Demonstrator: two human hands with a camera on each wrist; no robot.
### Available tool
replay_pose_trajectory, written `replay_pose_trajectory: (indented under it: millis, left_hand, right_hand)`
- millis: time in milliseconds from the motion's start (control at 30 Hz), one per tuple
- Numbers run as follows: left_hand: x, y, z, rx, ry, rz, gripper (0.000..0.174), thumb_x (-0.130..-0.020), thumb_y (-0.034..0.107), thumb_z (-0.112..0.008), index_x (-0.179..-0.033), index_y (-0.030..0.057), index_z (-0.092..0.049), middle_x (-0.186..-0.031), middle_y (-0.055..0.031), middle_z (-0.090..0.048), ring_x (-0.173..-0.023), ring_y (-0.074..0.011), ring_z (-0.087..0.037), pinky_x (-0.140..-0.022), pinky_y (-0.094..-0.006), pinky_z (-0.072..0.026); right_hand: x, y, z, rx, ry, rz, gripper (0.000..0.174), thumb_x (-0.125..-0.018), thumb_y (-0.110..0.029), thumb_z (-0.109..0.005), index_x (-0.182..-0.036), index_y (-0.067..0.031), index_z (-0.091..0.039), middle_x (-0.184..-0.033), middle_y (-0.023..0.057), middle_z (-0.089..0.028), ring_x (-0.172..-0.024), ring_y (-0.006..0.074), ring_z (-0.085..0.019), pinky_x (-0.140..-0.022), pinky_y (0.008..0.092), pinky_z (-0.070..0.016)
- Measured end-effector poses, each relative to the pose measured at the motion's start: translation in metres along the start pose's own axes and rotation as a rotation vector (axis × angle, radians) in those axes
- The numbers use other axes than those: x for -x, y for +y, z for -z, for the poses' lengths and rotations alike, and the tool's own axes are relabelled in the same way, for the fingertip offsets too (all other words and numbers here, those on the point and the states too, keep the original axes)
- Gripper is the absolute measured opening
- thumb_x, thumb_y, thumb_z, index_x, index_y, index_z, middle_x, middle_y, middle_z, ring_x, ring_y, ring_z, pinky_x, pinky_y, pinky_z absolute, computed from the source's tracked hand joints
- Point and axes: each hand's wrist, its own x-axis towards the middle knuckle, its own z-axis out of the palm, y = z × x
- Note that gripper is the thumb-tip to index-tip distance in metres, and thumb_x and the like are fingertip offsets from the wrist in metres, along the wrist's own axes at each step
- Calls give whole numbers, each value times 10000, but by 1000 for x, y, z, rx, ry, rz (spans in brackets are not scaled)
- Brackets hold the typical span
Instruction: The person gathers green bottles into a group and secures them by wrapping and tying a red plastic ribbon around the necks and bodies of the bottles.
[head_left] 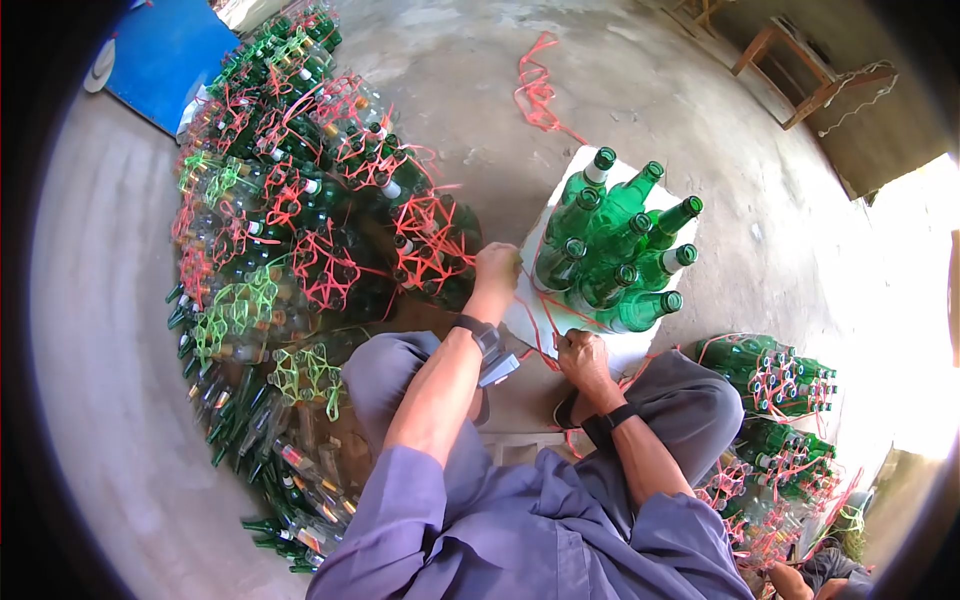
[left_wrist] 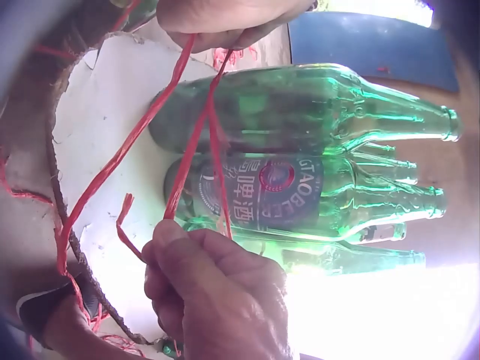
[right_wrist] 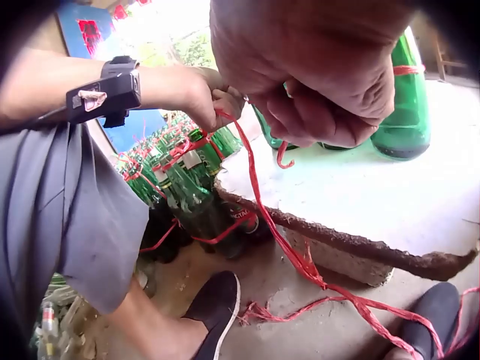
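Several green bottles [head_left: 612,240] stand grouped upright on a white board [head_left: 630,345], with red twine [head_left: 540,310] round their lower part. The left hand [head_left: 497,268] grips the twine at the board's left edge, its fingers curled. Close to the bottles' near side, the right hand [head_left: 584,358] pinches a strand between thumb and forefinger. In the left wrist view, twine [left_wrist: 184,161] runs taut between the left hand [left_wrist: 232,19] and the right hand [left_wrist: 214,289], crossing in front of a labelled bottle [left_wrist: 277,191]. A short twine end sticks out beside the right thumb.
Bundled bottles [head_left: 300,200] tied with red and green twine fill the left side. More bundles [head_left: 770,375] lie at the right. Loose twine [head_left: 535,90] trails on the floor beyond the board. A wooden frame [head_left: 790,70] stands at the back right, a blue panel [head_left: 165,60] at the back left.
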Motion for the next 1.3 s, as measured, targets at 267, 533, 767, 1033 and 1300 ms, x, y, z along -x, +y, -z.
replay_pose_trajectory:
  millis: [267, 533, 767, 1033, 1300]
  left_hand:
    - [-79, -72, 41, -383, -209, -706, 117, -756, 1, -559, -846, 76, -566, -596, -51, -508, -379, -98, -362, -346, -241, -247]
    - [-55, -51, 25, -391, -227, -746, 144, -763, -11, -541, -876, 76, -560, -600, -56, -511, -359, -98, -346, -332, -243, -237]
    - [19, 8, 2, -78, -94, -114, 148, -773, -1, -551, -893, 59, -613, -605, -8, -505, -396, -81, -366, -352, -226, -225]
    - [36, 6, 21, -713, -163, -301, 118, -787, 54, -661, -857, -36, -691, -622, 17, -532, -507, -74, -424, -471, -283, -289]
    - [49, 16, 28, -508, -217, -30, 125, -832, 112, -672, -741, 39, -627, -628, -22, -586, -532, -100, -505, -471, -257, -336]
  right_hand:
    - [6, 12, 10, -80, 69, -112, 173, -788, -102, -597, -634, -24, -603, -611, 250, -587, -577, 435, -606, -547, 502, -488]
    - [9, 6, 4, -109, 21, 43, 239, -802, -134, -604, -585, -52, -552, -554, 203, -551, -520, 396, -579, -532, 495, -472]
    - [13, -1, 1, -124, 34, -145, 233, -797, -143, -586, -606, -9, -598, -601, 244, -587, -586, 437, -611, -595, 504, -503]
    - [15, -11, 7, -151, 17, -158, 194, -774, -161, -590, -648, -24, -642, -634, 258, -612, -626, 432, -636, -611, 511, -518]
    - [18, -19, 18, -162, 44, -128, 217, -785, -189, -604, -649, -28, -651, -631, 242, -622, -622, 422, -645, -610, 501, -527]
